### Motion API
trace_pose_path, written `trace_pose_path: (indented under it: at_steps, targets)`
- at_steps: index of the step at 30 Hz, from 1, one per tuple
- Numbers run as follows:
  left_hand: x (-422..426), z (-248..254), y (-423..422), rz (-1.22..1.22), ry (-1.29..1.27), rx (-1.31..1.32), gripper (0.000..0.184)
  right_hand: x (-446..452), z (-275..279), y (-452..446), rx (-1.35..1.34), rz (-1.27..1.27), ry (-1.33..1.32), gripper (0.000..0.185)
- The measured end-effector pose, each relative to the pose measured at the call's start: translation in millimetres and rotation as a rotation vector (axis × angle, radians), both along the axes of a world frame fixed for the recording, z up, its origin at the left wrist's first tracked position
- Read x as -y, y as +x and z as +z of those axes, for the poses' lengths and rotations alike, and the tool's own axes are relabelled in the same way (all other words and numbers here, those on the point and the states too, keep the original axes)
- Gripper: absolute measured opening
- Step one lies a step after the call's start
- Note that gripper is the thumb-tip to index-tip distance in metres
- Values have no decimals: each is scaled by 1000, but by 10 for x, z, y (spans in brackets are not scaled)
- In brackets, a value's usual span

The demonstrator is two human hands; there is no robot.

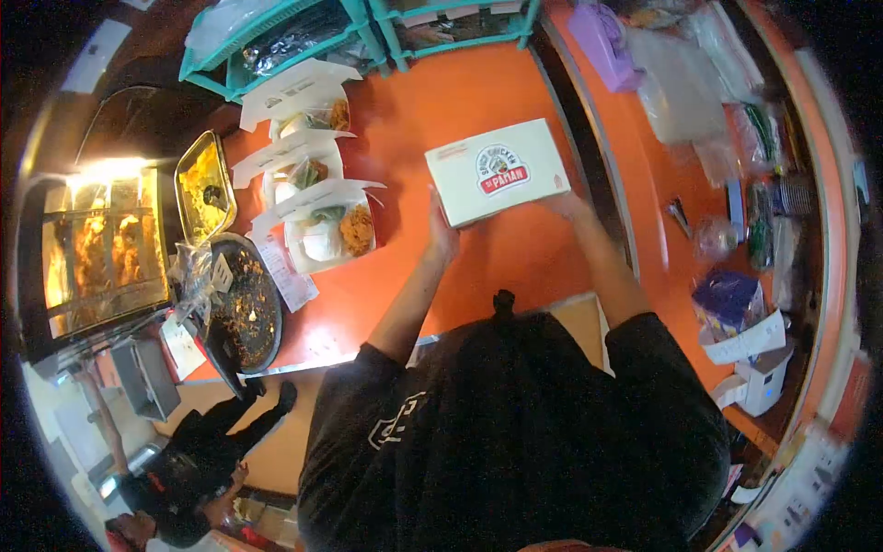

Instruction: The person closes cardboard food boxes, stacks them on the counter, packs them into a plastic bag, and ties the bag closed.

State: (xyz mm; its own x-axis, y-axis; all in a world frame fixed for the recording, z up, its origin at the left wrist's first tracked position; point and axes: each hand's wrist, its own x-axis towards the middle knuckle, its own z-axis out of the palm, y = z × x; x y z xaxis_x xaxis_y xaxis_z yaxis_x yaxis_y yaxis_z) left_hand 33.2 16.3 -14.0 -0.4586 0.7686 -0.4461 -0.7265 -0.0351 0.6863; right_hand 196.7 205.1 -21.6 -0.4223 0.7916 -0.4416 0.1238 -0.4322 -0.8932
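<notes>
A closed white cardboard food box point(474, 204) with a red and black chicken logo on its lid is held between my two hands over the orange counter. My left hand point(443, 232) grips its near left corner, the fingers partly hidden by the box. At the right side, my right hand point(568, 204) clasps the near corner, its fingers mostly out of sight underneath. To the left stand three open food boxes in a row, the nearest point(299, 258) with white rice, greens and fried chicken.
A black pan point(267, 317) with crumbs and a metal tray point(181, 198) of yellow food lie left, beside a lit display case point(101, 322). Teal baskets point(400, 46) stand at the back. Plastic bags point(676, 83) and a receipt printer point(765, 382) are right. Another person point(189, 474) is lower left.
</notes>
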Motion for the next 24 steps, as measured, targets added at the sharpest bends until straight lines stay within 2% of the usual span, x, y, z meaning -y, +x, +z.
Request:
trace_pose_path:
  at_steps: [2,3,4,5,6,9,11,12,13,15,16,17,18,19,20,21,22,23,24]
  targets:
    - [-238,-21,-177,-36,75,0,63,-340,-121,-161,-43,-133,-38,33]
    - [-476,-305,-340,-24,141,-47,66,-539,-191,-258,-72,-197,-57,32]
    - [-654,-282,-505,-137,141,-79,68,-734,-255,-375,-96,-254,-75,31]
    - [-860,-243,-628,-105,139,-44,66,-922,-318,-501,-119,-298,-98,31]
    - [-986,-21,-728,-158,22,12,66,-1106,-379,-626,-137,-337,-115,30]
    - [-1437,-274,-1023,-88,204,-127,68,-1537,-512,-927,-148,-410,-160,28]
    - [-1341,28,-1056,-56,52,-160,62,-1678,-547,-1075,-124,-433,-172,27]
    - [-1252,87,-1032,6,-70,-171,59,-1687,-569,-1117,-106,-435,-164,27]
    - [-1074,84,-973,20,-81,-165,59,-1659,-575,-1148,-80,-433,-144,26]
    - [-568,145,-833,109,-33,-455,42,-1413,-665,-1160,-33,-381,-29,25]
    - [-219,299,-688,287,7,-524,24,-1052,-765,-1102,-18,-313,81,20]
    - [197,250,-616,390,-82,-677,17,-679,-847,-1049,-4,-251,194,19]
    - [608,261,-611,559,-269,-1200,16,-315,-949,-992,7,-198,308,22]
    - [936,178,-618,774,-323,-1089,22,507,-457,-1210,-137,-178,212,20]
    - [1281,-11,-719,1002,-540,-862,30,849,-798,-1224,-19,235,357,18]
    - [1539,-10,-872,980,-837,-1148,33,1314,-563,-1438,-128,364,89,25]
    - [1732,-13,-1028,922,-1140,-1428,35,1621,-448,-1665,-138,557,294,26]
    - [1875,-99,-1176,932,-1146,-1428,35,1811,-257,-1959,-184,525,608,26]
    - [2005,-242,-1320,736,-1175,-1494,33,1844,-226,-2144,-214,508,766,27]
